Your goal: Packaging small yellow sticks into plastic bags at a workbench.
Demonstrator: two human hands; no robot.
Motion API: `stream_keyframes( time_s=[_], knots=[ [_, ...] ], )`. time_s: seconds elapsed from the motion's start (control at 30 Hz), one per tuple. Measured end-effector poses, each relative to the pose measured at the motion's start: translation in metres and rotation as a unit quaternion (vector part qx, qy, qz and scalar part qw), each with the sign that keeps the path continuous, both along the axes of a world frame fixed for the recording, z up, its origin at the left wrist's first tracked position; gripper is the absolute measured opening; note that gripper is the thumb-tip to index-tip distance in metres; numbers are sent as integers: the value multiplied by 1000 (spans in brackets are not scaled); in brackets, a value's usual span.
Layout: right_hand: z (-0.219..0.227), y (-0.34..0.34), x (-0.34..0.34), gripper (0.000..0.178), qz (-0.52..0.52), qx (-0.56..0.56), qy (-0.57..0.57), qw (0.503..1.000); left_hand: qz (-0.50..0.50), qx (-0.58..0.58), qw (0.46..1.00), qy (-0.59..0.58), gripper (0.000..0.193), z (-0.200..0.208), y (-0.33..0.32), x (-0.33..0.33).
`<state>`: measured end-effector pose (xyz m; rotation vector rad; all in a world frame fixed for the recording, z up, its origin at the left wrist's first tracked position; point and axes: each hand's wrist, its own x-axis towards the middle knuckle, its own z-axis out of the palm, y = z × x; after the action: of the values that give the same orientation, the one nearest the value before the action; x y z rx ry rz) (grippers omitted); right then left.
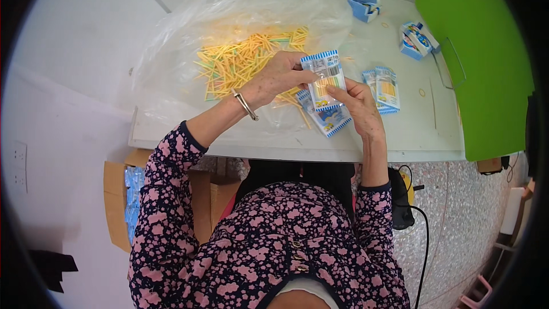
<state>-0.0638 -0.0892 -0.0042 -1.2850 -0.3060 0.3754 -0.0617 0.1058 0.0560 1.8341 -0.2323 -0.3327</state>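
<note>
Between my two hands, above the white table, I hold a small blue-and-white packet (323,88) upright; thin pale-yellow sticks show through its clear window. My left hand (280,77) pinches its left side, and a metal bangle sits on that wrist. On the lower right of the packet my right hand (360,106) presses with its thumb. Just below lies another blue-and-white packet (333,123), partly covered by the held one. Left of my hands spreads a heap of thin yellow, orange and green sticks (234,66) on a clear plastic sheet (171,51).
Right of my hands lie a few more filled packets (388,88). Small blue-and-white cartons (364,6) stand at the back, with others (416,41) beside a green panel (469,51). A cardboard box (115,200) with blue packets sits below the table's left end.
</note>
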Motion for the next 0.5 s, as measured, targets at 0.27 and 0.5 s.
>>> stream_keyframes(
  time_s=[0.27, 0.5],
  knots=[
    [11, -56, 4, 23, -102, -66, -89, 989, -62, -106, 992, -21, 36, -11, -20, 8],
    [-44, -135, 48, 30, -234, -474, -93, 844, -36, -54, 998, -4, 34, -12, 5, 16]
  ],
)
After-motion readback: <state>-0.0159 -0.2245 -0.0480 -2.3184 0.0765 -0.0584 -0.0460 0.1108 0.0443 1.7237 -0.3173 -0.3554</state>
